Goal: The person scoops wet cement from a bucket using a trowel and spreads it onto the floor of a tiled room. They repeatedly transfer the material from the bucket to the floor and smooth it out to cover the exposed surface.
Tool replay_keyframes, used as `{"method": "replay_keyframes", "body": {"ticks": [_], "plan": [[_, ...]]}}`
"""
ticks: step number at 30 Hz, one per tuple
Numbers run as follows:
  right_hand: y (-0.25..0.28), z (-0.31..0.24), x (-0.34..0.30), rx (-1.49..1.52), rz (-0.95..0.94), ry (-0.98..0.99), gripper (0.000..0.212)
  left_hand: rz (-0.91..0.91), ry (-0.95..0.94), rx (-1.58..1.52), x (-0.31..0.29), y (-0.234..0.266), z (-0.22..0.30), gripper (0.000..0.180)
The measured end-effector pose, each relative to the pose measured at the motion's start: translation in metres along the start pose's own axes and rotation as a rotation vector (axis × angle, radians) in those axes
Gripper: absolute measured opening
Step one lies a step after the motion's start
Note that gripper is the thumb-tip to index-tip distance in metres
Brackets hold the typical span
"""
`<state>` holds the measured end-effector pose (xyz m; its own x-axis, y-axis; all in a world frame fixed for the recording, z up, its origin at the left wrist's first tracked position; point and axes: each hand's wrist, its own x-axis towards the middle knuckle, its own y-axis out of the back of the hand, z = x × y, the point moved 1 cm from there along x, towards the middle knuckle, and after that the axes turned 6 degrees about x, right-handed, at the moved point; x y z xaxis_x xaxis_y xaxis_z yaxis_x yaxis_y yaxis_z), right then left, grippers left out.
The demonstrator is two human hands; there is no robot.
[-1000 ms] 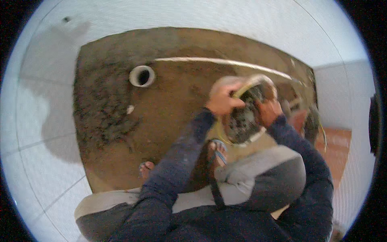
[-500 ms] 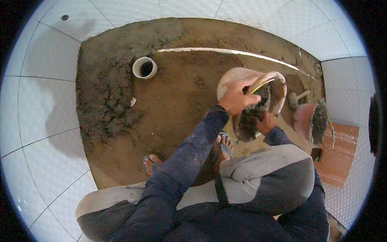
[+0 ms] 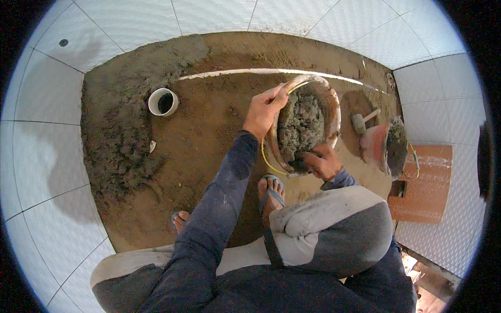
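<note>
A round bucket (image 3: 335, 107) with a pale, mortar-smeared rim stands tilted on the floor in front of me, its opening facing me. Wet grey mortar (image 3: 301, 122) fills much of it. My left hand (image 3: 266, 110) is closed on the far left of the rim, thumb on top. A thin yellow handle (image 3: 269, 161) hangs down the bucket's left side. My right hand (image 3: 322, 160) is at the near right of the opening, fingers curled in against the mortar. Shadow hides its fingertips, and what they hold cannot be made out.
A second, reddish bucket (image 3: 373, 146) of mortar lies tipped at the right, beside a mallet (image 3: 364, 121) and a brown box (image 3: 428, 182). A white pipe end (image 3: 163, 102) rises from the floor at left, near spread mortar (image 3: 117, 135). White tiled walls (image 3: 47, 156) surround the floor.
The bucket has turned more upright, so more mortar shows inside. My left hand has shifted from over the opening to the rim. My right hand stays low in the opening. The view has shifted slightly.
</note>
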<state>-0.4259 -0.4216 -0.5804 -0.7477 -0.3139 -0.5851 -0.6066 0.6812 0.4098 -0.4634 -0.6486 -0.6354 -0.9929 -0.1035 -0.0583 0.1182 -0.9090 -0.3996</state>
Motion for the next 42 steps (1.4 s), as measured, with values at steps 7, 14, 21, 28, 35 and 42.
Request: {"method": "replay_keyframes", "body": {"ticks": [7,14,21,28,35,42], "plan": [[0.041,-0.043,-0.034,0.054,0.121,-0.027,0.017,0.073,0.058,-0.034,0.006,0.022,-0.006,0.045],[0.082,-0.115,-0.016,-0.984,0.033,0.856,0.018,0.241,0.134,-0.019,0.001,0.043,-0.001,0.049],[-0.05,-0.234,0.129,-0.986,0.299,0.593,0.028,0.505,0.142,-0.057,0.016,0.062,-0.055,0.045],[-0.116,-0.254,0.178,-1.068,0.248,0.546,0.028,0.735,0.291,-0.24,-0.02,0.089,-0.068,0.04],[-0.115,-0.212,0.297,-1.049,-0.616,0.814,0.021,0.521,0.294,-0.354,-0.014,0.086,-0.026,0.038],[-0.138,-0.198,0.289,-1.42,-0.412,0.687,0.038,0.363,0.145,-0.443,-0.013,0.081,-0.008,0.034]]}}
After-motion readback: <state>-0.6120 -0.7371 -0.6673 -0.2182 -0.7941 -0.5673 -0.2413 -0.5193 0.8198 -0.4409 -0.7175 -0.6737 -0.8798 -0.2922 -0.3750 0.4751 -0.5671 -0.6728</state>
